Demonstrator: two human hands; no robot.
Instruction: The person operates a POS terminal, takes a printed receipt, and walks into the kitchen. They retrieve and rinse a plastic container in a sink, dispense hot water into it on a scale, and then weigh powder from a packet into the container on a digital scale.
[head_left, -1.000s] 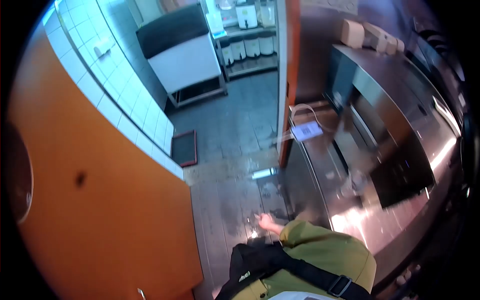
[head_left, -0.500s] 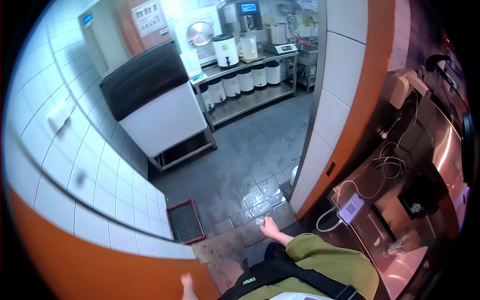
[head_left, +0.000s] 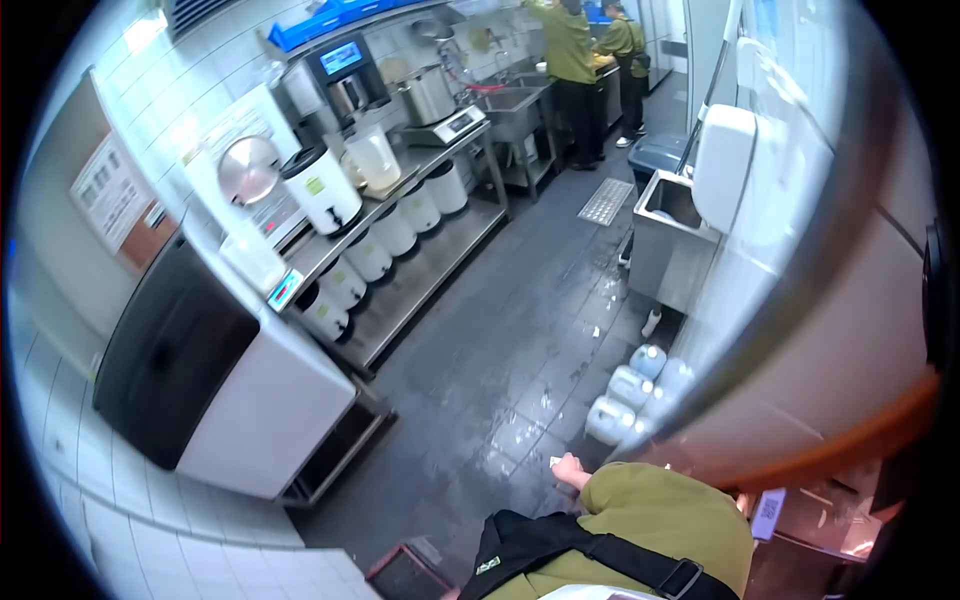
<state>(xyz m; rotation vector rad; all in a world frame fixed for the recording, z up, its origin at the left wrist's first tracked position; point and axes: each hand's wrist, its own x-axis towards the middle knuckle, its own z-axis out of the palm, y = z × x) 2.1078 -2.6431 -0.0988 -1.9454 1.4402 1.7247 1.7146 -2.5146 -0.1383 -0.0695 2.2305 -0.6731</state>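
My right hand [head_left: 568, 470] is out in front of my body, over the wet dark floor tiles. Its fingers are closed, and a small white piece [head_left: 555, 462] shows at their tips, too small to name. Of my left hand [head_left: 452, 594] only a sliver of skin appears at the bottom edge beside my black apron; its fingers are hidden. Close to that sliver, a red-rimmed floor mat [head_left: 408, 575] lies on the ground.
An ice machine [head_left: 265, 410] stands at left. Beyond it, a steel shelf [head_left: 425, 265] carries white dispensers, a pitcher and a pot. Several plastic jugs [head_left: 628, 385] sit on the floor at right, below a steel sink [head_left: 672, 255]. Two people [head_left: 572, 60] stand at the back.
My view has moved forward through the doorway and turned right, bringing the jugs, sink and two people into sight. My left hand has dropped almost out of view; the right stays closed.
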